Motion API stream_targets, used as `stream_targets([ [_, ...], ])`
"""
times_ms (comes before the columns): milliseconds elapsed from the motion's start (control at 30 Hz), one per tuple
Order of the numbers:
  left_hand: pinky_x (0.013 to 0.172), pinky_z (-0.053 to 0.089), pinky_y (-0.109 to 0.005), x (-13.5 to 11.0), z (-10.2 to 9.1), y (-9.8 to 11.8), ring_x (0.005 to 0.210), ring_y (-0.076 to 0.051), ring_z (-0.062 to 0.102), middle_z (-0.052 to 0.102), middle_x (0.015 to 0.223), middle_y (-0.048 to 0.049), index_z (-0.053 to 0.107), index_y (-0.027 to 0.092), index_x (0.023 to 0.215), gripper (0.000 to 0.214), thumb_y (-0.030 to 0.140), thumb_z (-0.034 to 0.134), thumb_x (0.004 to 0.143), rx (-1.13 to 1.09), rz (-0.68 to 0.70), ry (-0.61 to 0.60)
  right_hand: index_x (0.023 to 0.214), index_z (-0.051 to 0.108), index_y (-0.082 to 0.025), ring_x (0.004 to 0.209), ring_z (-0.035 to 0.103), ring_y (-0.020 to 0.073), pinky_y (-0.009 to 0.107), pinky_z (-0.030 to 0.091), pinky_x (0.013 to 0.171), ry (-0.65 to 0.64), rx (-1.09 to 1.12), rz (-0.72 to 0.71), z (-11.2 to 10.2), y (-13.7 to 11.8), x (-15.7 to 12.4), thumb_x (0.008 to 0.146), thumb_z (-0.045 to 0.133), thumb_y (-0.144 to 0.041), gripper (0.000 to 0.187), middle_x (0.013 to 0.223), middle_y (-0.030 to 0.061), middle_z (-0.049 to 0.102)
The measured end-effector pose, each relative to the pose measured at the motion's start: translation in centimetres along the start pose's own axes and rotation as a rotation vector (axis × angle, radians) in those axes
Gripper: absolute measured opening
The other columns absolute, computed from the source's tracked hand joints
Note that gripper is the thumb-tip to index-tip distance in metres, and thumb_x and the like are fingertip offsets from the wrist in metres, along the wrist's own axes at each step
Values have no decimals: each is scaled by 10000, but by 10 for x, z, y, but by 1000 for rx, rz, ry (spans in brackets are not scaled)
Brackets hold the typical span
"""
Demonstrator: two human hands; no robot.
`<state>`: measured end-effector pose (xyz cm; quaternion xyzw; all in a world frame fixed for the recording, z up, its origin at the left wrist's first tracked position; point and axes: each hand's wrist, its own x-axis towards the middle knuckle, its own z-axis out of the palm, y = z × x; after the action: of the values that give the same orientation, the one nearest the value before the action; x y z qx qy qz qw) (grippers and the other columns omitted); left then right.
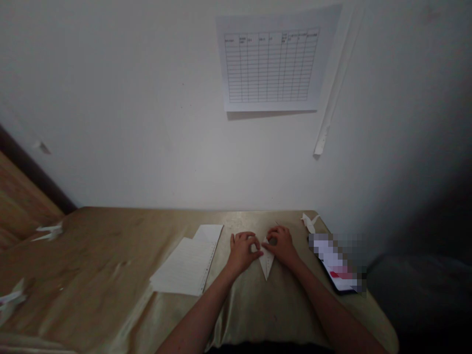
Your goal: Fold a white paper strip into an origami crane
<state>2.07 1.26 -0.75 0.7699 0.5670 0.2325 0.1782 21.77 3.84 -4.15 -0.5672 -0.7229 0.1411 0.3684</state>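
A small white piece of folded paper [266,268], kite-shaped with its long point toward me, lies on the cloth-covered table between my hands. My left hand [242,250] is at its left edge, fingers curled and thumb and fingertips closed on the paper. From the other side my right hand [283,244] pinches it near the upper right, the thumb on its face. The fingers of both hands partly cover the paper's upper end.
Left of my hands lie lined paper sheets [186,268]. A phone [335,265] with a lit screen rests at the right edge, near a folded paper bird [309,223]. More folded paper shapes [51,231] lie far left. A printed table sheet [271,69] hangs on the wall.
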Motion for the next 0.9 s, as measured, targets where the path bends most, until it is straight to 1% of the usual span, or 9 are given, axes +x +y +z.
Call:
stream_targets([
  [133,1230,167,-627,0,0,-2,1360,-301,510,661,1379,2,811,366,937,159,331,873,795,3,18,8,831,772,-241,1191,537,292,433,412,1078,24,-27,22,1,1,0,782,830,-287,89,1099,86,693],
  [267,1224,225,-583,0,2,-5,1346,-300,522,659,1389,10,833,414,941,153,358,866,803,8,37,16,839,762,-232,1162,538,297,437,419,1073,33,-77,27,2,2,0,824,790,-289,65,1081,97,682],
  [433,1221,252,-569,0,2,-7,1337,-310,523,671,1377,3,846,401,902,111,385,872,794,5,48,27,959,748,-230,1163,537,294,444,428,1074,59,-81,7,-4,1,-5,864,730,-278,107,1106,102,664],
  [533,1222,235,-596,-1,2,-6,1353,-320,502,665,1387,-5,846,376,895,97,378,868,800,6,54,20,1004,743,-247,1190,535,287,442,425,1086,-17,-52,-42,-15,0,-11,812,775,-268,195,1143,86,659],
  [600,1224,201,-628,-3,2,-5,1362,-322,490,660,1395,-9,842,366,891,82,373,859,811,8,60,19,1007,747,-260,1208,536,275,433,413,1102,-111,-45,-67,-23,0,-16,800,775,-243,210,1158,72,662],
  [667,1224,165,-658,-4,2,-5,1370,-319,480,655,1402,-9,834,359,889,62,361,845,827,11,67,24,996,755,-274,1239,527,276,440,401,1114,-178,-54,-44,-31,0,-20,769,799,-238,234,1200,63,655],
  [733,1220,145,-679,-5,1,-5,1378,-314,471,647,1415,-7,826,352,892,51,339,831,842,11,76,24,1054,754,-294,1270,516,274,440,395,1125,-233,-49,-27,-35,1,-21,760,811,-243,304,1257,53,639],
  [800,1213,145,-689,-5,1,-5,1384,-313,463,637,1431,-7,820,345,895,52,321,823,849,12,83,14,1094,749,-303,1289,508,273,437,390,1134,-263,-48,-15,-37,1,-20,763,812,-238,343,1290,49,628],
  [900,1208,155,-685,-5,-1,-6,1390,-318,455,626,1445,-12,819,338,891,52,323,827,842,20,83,1,1109,750,-288,1285,511,275,430,385,1134,-247,-64,3,-36,2,-18,782,796,-209,340,1269,64,638],
])
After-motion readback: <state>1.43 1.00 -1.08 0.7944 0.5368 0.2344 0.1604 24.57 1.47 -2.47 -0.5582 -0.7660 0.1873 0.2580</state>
